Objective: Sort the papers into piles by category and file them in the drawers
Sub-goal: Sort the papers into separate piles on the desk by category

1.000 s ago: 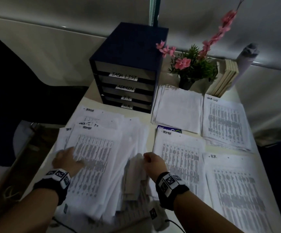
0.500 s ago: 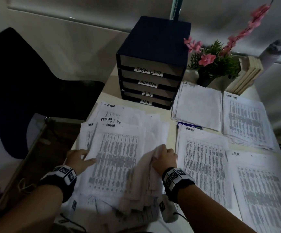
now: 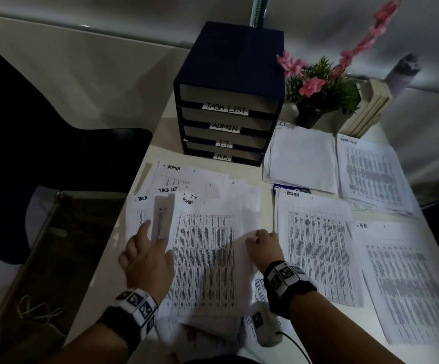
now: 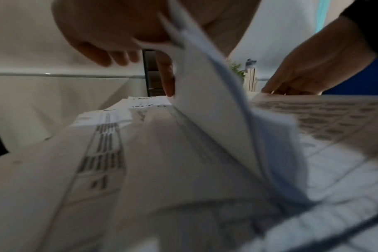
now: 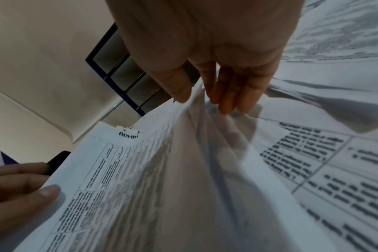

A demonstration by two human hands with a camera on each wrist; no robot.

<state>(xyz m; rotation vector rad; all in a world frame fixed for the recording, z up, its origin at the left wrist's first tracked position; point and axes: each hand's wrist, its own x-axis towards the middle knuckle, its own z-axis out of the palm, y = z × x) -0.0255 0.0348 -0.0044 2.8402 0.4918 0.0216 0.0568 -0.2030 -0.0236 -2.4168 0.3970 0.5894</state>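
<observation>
From the head camera I see the unsorted heap of papers (image 3: 208, 248) at the near left of the white table (image 3: 160, 143). My left hand (image 3: 147, 258) lies at the left edge of the top ADMIN sheet (image 3: 202, 258), index finger stretched out. My right hand (image 3: 263, 245) has its fingers curled into the heap's right edge. Sorted piles lie to the right: ADMIN pile (image 3: 315, 245), H.R. pile (image 3: 407, 285), I.T. pile (image 3: 302, 158), TASK LIST pile (image 3: 373, 174). The labelled drawer unit (image 3: 229, 95) stands at the far side, drawers closed.

On the left wrist camera, the left hand's fingers (image 4: 168, 75) lift the sheet's edge, thumb on top.

On the right wrist camera, the right hand's fingertips (image 5: 227, 100) pinch several gathered sheets.
</observation>
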